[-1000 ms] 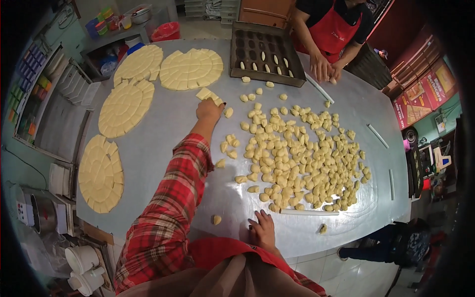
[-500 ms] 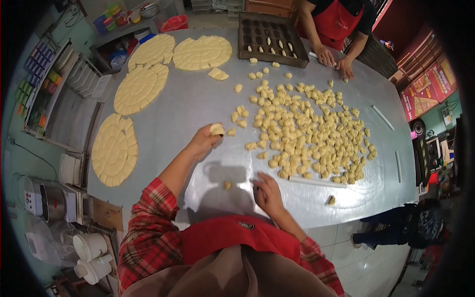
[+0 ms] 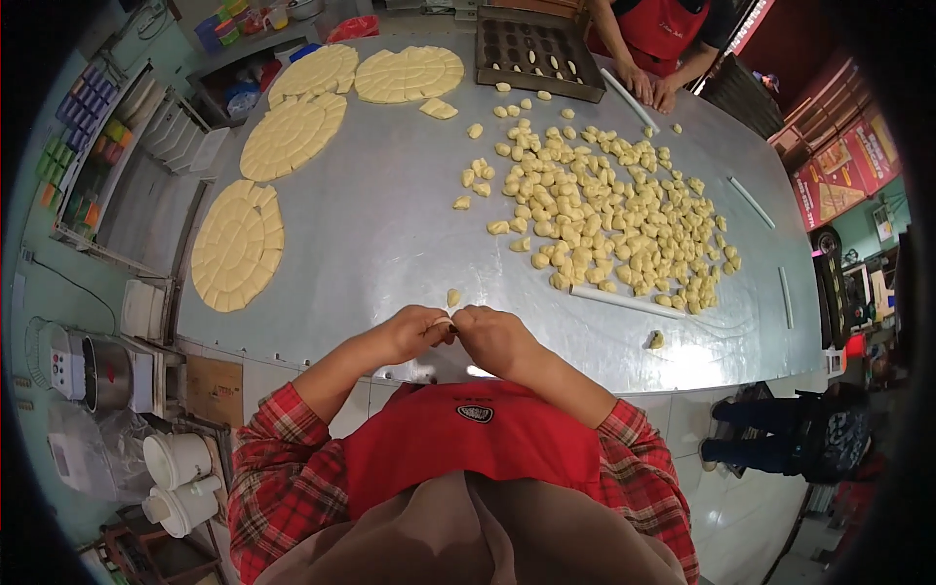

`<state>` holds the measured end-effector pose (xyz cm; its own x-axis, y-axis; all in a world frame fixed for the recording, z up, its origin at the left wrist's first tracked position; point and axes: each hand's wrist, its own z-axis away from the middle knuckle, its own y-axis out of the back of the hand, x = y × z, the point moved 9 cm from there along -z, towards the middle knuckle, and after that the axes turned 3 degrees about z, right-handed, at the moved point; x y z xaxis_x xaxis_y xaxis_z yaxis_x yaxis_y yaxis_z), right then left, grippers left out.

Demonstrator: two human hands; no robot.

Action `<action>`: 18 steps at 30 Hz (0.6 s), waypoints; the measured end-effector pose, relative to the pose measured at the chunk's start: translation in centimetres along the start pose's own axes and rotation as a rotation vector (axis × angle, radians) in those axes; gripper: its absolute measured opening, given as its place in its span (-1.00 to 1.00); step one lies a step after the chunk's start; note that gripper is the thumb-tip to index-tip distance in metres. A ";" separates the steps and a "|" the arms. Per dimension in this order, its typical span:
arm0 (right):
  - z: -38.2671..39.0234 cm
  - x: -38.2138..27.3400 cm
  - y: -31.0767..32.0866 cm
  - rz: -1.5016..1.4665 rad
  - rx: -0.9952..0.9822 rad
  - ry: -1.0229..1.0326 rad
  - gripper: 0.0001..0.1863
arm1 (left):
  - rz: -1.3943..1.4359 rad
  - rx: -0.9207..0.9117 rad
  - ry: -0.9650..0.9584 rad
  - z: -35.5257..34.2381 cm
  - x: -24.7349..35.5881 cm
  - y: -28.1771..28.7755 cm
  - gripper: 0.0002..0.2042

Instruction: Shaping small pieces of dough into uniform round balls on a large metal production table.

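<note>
Close to the table's front edge, my hands meet in front of the red apron. My left hand [image 3: 414,333] is closed round a piece of dough [image 3: 444,321], of which only a pale sliver shows. Pressed against it, the pinched fingers of my right hand [image 3: 495,341] touch the same piece. Something small and dark shows between the fingertips, too hidden to name. Just beyond my hands lies a single small dough ball [image 3: 453,296]. To the right spreads a large heap of small yellow dough balls [image 3: 595,210].
Several flat dough rounds scored into pieces [image 3: 237,244] lie at the left. A dark moulded tray [image 3: 526,58] with small dough strips stands at the back. A co-worker's hands [image 3: 651,90] rest by a white rod [image 3: 629,100]. Another white rod [image 3: 624,301] borders the heap.
My left hand has come back toward me with the dough, and my right hand has moved in to meet it. The co-worker's hands have shifted onto the white rod. The view has tilted.
</note>
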<state>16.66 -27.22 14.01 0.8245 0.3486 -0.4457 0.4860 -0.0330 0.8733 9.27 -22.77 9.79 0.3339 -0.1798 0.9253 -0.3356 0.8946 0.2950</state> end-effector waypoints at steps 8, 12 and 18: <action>7.5 4.4 -0.7 -0.312 -0.019 -0.103 -0.84 | 0.438 0.519 0.157 1.0 -9.1 5.3 -0.84; 13.6 10.0 -1.6 0.238 0.007 -0.149 -0.48 | -0.817 0.633 0.028 3.9 -7.8 3.7 -0.56; 6.9 8.5 -6.7 0.126 -0.108 -0.101 -0.41 | -0.826 0.623 -0.110 -4.1 -7.7 4.4 -0.51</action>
<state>22.44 -30.52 2.98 0.9045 0.2519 -0.3441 0.3476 0.0321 0.9371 8.81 -15.81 2.93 0.5949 -0.7046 0.3867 -0.4447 0.1122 0.8886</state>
